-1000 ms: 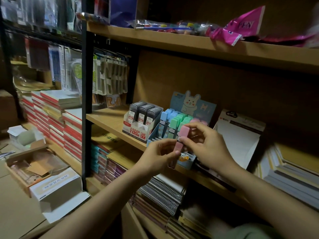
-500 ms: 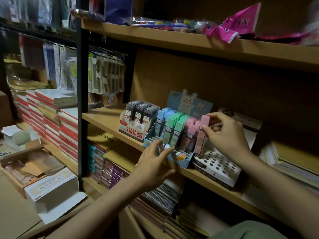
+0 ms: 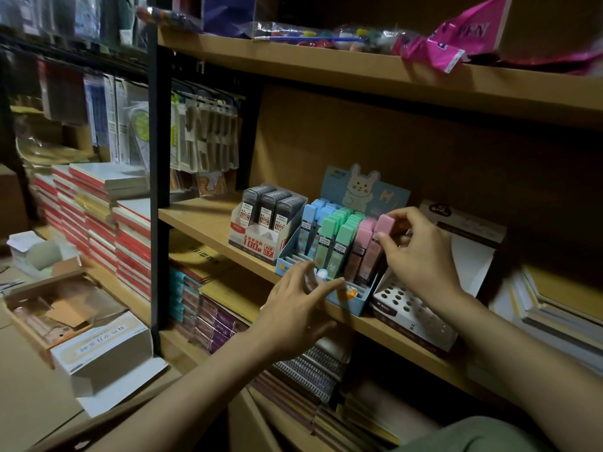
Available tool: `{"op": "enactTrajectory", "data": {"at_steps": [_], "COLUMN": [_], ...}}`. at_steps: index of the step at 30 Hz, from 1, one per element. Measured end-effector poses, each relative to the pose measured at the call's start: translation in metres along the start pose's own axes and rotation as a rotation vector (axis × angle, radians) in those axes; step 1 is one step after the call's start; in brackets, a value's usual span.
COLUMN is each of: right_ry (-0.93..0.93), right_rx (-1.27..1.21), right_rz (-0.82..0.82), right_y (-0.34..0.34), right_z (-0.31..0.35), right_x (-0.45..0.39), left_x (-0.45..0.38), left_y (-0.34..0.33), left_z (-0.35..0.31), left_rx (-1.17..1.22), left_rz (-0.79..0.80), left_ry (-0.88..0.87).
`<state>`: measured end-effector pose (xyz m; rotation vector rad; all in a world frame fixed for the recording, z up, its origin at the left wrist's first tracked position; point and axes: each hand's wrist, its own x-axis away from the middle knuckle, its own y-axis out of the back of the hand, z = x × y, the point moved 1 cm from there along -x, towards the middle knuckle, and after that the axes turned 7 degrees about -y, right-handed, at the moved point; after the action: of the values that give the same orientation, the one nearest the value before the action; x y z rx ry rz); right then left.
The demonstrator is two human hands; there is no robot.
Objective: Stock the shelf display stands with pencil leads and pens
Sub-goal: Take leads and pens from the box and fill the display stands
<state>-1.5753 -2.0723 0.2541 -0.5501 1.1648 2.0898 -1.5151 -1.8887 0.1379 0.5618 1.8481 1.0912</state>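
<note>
A blue display stand (image 3: 350,301) with a rabbit card stands on the middle wooden shelf (image 3: 202,220). It holds blue, green and pink pencil lead cases. My right hand (image 3: 416,252) pinches the top of a pink lead case (image 3: 378,246) standing in the stand's right row. My left hand (image 3: 300,308) rests with spread fingers against the stand's front edge. To the left, a white stand (image 3: 254,239) holds three rows of dark lead cases.
A white pen stand (image 3: 411,308) with round holes sits right of the blue stand, a white box (image 3: 470,243) behind it. Stacked notebooks (image 3: 98,216) fill the left shelves. Open cardboard boxes (image 3: 65,314) lie at the lower left. Pink packets (image 3: 456,44) sit on the top shelf.
My right hand carried the pink lead case from in front of the stand up into its right row. My left hand let go of the case and dropped to the stand's front edge.
</note>
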Motion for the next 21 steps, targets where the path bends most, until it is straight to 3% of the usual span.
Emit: {"op": "enactTrajectory", "data": {"at_steps": [9, 21], "right_ry": [0.004, 0.035], "right_rx": [0.046, 0.157], "right_rz": [0.113, 0.068], "right_y": [-0.004, -0.001], "right_z": [-0.009, -0.011], "right_x": [0.012, 0.015], "left_x": [0.001, -0.001], "left_y": [0.0, 0.01], "left_z": [0.002, -0.002], "left_rx": [-0.021, 0.034], "left_rz": [0.043, 0.063], "left_ry": [0.009, 0.012]}}
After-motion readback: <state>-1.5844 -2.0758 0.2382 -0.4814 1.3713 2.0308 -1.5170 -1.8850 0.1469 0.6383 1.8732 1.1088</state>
